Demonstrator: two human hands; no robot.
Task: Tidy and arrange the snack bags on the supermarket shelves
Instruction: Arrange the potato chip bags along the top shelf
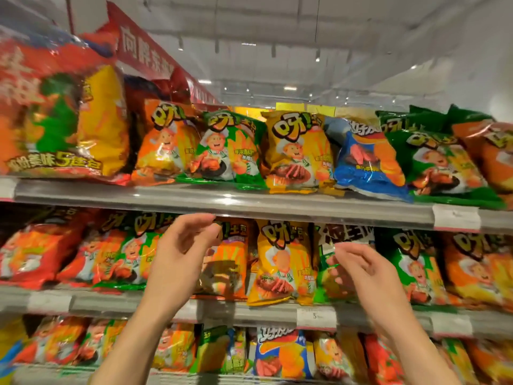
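Snack bags fill three shelves. On the top shelf stand an orange bag, a green bag, a yellow bag and a blue bag that leans to the right. My left hand is raised in front of an orange bag on the middle shelf, fingers loosely curved, holding nothing. My right hand hovers before a green bag beside a yellow bag, fingers relaxed and empty.
A large red multipack sits at the top left. Green and orange bags crowd the top right. Price tags hang on the middle shelf rail. The bottom shelf holds more bags. Red banners hang above.
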